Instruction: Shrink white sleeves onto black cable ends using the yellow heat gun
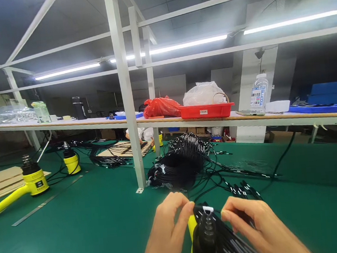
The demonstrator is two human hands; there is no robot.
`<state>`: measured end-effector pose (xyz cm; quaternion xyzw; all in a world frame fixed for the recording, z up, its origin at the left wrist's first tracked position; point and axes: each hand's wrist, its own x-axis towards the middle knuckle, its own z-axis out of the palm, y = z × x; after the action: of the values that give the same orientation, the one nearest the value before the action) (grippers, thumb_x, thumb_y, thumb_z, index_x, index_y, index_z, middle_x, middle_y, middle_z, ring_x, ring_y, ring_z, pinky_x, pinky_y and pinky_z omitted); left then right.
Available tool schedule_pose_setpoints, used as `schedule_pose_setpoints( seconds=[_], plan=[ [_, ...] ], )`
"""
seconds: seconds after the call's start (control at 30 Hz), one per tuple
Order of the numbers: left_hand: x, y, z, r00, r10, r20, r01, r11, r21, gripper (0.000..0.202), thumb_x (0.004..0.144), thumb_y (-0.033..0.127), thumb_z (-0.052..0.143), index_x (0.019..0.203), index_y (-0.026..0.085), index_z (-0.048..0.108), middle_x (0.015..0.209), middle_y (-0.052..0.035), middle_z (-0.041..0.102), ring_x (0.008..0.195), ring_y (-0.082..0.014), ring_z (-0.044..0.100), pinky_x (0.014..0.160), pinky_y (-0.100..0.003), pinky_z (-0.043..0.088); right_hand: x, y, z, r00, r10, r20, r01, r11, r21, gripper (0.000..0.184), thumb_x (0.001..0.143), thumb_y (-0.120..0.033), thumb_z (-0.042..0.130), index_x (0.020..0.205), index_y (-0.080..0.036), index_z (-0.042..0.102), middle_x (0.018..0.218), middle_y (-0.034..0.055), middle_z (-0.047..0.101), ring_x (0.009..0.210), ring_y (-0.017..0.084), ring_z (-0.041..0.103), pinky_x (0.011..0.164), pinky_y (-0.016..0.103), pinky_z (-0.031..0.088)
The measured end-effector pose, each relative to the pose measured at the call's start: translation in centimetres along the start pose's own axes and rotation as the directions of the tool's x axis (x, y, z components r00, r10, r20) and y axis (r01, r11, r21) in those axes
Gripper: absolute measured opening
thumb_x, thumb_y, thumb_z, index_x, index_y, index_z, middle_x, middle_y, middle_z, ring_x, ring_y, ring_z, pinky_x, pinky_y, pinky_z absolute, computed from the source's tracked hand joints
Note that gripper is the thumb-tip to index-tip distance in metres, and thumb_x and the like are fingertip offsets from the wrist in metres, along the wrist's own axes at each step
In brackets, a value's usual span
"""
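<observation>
My left hand (pixel 169 231) and my right hand (pixel 255 225) hold a bundle of black cables (pixel 236 247) up close, with its wires fanning toward the lower right. A thin white strap (pixel 208 209) crosses the top of the bundle, and the fingertips of both hands pinch it from either side. Right below the strap, a yellow heat gun (pixel 205 238) stands with its black nozzle pointing up, between my hands. Its lower body is cut off by the frame's bottom edge.
A heap of black cables (pixel 177 169) lies on the green bench mat (pixel 78 238). Two more yellow heat guns (pixel 35 181) stand at left. A white post (pixel 127 106) rises from the bench. A shelf (pixel 203 119) above holds a red tray (pixel 206 111) and a plastic bottle (pixel 259 92). A co-worker's arm (pixel 145 134) shows beyond.
</observation>
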<state>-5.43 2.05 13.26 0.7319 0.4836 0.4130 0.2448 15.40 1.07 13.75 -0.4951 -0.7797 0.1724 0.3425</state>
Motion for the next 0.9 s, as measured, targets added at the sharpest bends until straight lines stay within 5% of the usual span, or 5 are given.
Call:
schedule_pose_setpoints(
  seconds=[0.2,0.3,0.37,0.63,0.9],
  plan=[
    [0.0,-0.1,-1.0,0.992,-0.040,-0.117,0.039,0.999,-0.006,0.026,0.096,0.047,0.043,0.089,0.025,0.057,0.088,0.0017,0.058,0.085,-0.0177,0.051,0.077,-0.027,0.039,3.1,7.2,0.1,0.872,0.334,-0.357,-0.448,0.839,-0.310,0.035,0.101,-0.035,0.032,0.093,-0.022,0.063,0.080,0.0023,0.067,0.070,0.019,0.062,0.063,0.026,0.043],
    [-0.2,-1.2,-1.7,0.987,-0.076,-0.140,0.080,0.997,0.024,0.032,0.093,0.054,0.046,0.086,0.025,0.057,0.084,0.0020,0.058,0.080,-0.0184,0.051,0.072,-0.026,0.040,4.1,12.1,1.5,0.774,0.461,-0.435,-0.619,0.697,-0.362,0.033,0.095,-0.015,0.040,0.121,-0.005,0.058,0.114,0.0233,0.063,0.104,0.034,0.061,0.075,0.036,0.045],
    [-0.3,-2.0,-1.9,0.986,-0.082,-0.148,0.091,0.994,0.056,0.033,0.091,0.056,0.048,0.084,0.026,0.058,0.081,0.0023,0.058,0.077,-0.0183,0.051,0.070,-0.026,0.041,4.1,14.4,3.3,0.762,0.501,-0.410,-0.642,0.663,-0.384,0.036,0.093,-0.012,0.047,0.127,-0.003,0.055,0.123,0.0275,0.057,0.115,0.037,0.056,0.083,0.039,0.045],
    [-0.3,-2.8,-2.0,0.978,-0.070,-0.197,0.089,0.992,0.089,0.036,0.087,0.058,0.051,0.079,0.025,0.061,0.073,0.0025,0.058,0.071,-0.0182,0.053,0.066,-0.024,0.043,2.5,17.0,12.6,0.811,0.582,-0.067,-0.564,0.746,-0.353,0.007,0.090,-0.022,0.067,0.092,-0.016,0.068,0.093,0.0031,0.070,0.092,0.020,0.066,0.083,0.036,0.051],
    [-0.5,-2.9,-2.1,0.971,-0.082,-0.224,0.103,0.991,0.082,0.039,0.087,0.061,0.050,0.076,0.024,0.060,0.071,0.0020,0.057,0.068,-0.0183,0.051,0.066,-0.024,0.043,2.8,18.3,13.5,0.790,0.612,-0.035,-0.600,0.762,-0.241,0.012,0.092,-0.026,0.064,0.089,-0.015,0.066,0.093,0.0026,0.068,0.093,0.020,0.065,0.084,0.037,0.051]
  ],
)
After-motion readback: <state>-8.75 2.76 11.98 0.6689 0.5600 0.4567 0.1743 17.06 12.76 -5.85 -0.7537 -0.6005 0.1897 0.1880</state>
